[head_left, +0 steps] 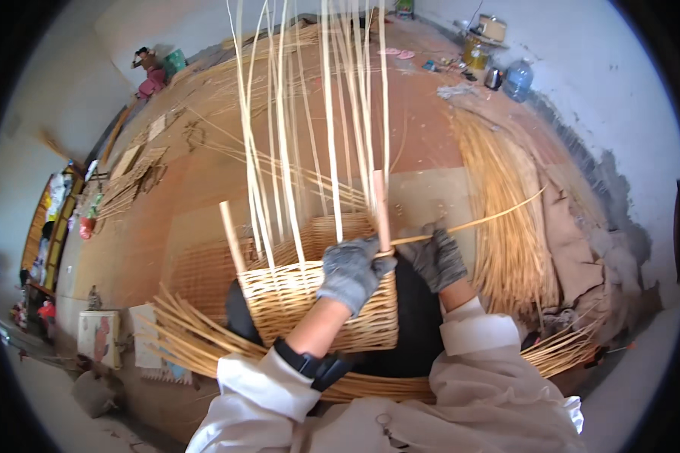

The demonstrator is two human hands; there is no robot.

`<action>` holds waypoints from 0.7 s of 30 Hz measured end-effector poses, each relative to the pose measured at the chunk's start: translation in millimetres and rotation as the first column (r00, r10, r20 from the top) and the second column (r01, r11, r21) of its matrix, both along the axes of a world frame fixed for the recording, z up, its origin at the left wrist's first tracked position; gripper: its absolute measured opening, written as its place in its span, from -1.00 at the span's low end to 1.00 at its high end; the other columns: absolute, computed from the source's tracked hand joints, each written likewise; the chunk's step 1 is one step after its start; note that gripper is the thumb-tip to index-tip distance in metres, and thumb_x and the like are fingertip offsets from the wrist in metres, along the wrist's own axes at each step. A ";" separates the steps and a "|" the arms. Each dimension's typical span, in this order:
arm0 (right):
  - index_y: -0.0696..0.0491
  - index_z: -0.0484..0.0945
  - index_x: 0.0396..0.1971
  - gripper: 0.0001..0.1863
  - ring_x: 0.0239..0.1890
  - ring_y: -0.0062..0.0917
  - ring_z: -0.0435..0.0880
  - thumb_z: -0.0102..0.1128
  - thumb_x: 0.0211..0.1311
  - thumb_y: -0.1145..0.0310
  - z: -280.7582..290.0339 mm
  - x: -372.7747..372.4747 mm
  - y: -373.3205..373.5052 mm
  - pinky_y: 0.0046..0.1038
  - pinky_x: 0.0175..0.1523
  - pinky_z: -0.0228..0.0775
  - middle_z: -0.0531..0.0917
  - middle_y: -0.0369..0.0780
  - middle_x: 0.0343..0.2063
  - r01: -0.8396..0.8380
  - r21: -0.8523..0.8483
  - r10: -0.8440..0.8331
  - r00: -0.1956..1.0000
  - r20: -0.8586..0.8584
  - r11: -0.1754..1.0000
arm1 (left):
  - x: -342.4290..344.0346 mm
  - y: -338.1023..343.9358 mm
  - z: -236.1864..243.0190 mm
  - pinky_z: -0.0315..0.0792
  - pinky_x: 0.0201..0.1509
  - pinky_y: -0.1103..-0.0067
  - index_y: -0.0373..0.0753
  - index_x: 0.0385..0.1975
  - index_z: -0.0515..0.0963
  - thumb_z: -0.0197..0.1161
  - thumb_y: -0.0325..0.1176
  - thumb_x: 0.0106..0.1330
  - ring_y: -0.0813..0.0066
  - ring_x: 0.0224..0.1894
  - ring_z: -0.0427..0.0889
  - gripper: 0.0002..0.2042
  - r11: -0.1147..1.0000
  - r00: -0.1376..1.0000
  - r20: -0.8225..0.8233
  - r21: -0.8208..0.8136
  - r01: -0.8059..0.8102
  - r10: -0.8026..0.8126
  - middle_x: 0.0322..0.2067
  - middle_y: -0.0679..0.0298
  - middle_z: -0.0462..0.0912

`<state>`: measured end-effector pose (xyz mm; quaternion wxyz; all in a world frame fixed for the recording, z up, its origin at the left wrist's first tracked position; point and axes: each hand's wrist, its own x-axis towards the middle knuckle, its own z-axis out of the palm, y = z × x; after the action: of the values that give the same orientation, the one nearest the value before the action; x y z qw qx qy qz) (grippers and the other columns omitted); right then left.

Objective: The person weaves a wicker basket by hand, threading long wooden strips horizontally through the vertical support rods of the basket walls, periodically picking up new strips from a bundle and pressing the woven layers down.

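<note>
A half-woven wicker basket (276, 302) rests across my dark-clad lap. Long pale stakes (330, 128) rise from its walls, and thick wooden posts stand at its near corners, a left post (233, 235) and a right post (381, 208). My left hand (349, 273), in a grey knit glove, is closed over the near rim beside the right post. Just right of that post, my gloved right hand (440, 258) grips a thin wicker strand (499, 214). The strand runs from the post through the fingers, its free end pointing up and right.
A large bundle of wicker rods (506, 219) lies on the floor at right, beside brown cardboard (578, 253). More rods (196, 340) curve around my lap. A water jug (518, 80) and kettle (494, 78) stand by the right wall. Another person (149, 74) is at the far left.
</note>
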<state>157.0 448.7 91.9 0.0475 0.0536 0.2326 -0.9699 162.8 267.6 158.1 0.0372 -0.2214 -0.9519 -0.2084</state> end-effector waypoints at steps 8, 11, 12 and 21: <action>0.11 0.35 -0.08 -0.65 -0.19 -0.50 0.47 0.01 0.22 0.22 3.3 49.3 -2.2 -0.50 -0.04 0.34 0.46 -0.26 -0.29 0.234 0.915 -0.028 0.971 -0.238 0.327 | 3.7 5.3 2.9 0.40 -0.14 0.44 -0.15 -0.28 0.59 0.28 -0.24 -0.02 0.19 -0.28 0.57 -0.72 0.959 0.991 0.109 0.265 -0.100 0.073 -0.36 0.14 0.61; 0.13 0.29 0.04 -0.57 -0.23 -0.59 0.46 0.04 0.13 0.43 40.6 70.7 -50.3 -0.59 -0.08 0.33 0.47 -0.28 -0.29 0.114 0.695 -0.055 0.993 -0.108 0.710 | 4.9 2.0 1.2 0.42 -0.17 0.45 -0.15 -0.28 0.58 0.29 -0.31 -0.06 0.18 -0.30 0.58 -0.72 0.965 0.998 0.004 0.254 -0.068 0.070 -0.36 0.15 0.61; 0.14 0.26 0.09 -0.51 -0.22 -0.58 0.48 0.03 0.10 0.52 58.7 76.2 -69.8 -0.60 -0.06 0.34 0.49 -0.26 -0.26 0.084 0.281 -0.106 0.992 0.066 0.956 | 3.7 2.9 3.9 0.39 -0.14 0.42 -0.14 -0.29 0.57 0.24 -0.29 -0.02 0.20 -0.27 0.57 -0.74 0.979 0.996 0.066 0.193 -0.067 0.055 -0.36 0.15 0.61; 0.20 0.41 -0.06 -0.69 -0.10 -0.42 0.55 0.05 0.17 0.47 158.0 -11.2 -23.2 -0.51 -0.01 0.38 0.56 -0.09 -0.19 0.227 0.972 0.248 0.940 -0.234 0.056 | 68.7 51.6 69.7 0.29 -0.09 0.30 -0.25 -0.37 0.49 0.16 -0.24 0.03 0.23 -0.31 0.51 -0.76 0.886 0.924 -0.158 0.266 0.380 -0.349 -0.48 0.22 0.52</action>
<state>145.8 425.5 250.0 -0.0361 -0.0990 0.8390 -0.5338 231.4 319.2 227.8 0.0797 -0.3989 -0.8489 -0.3375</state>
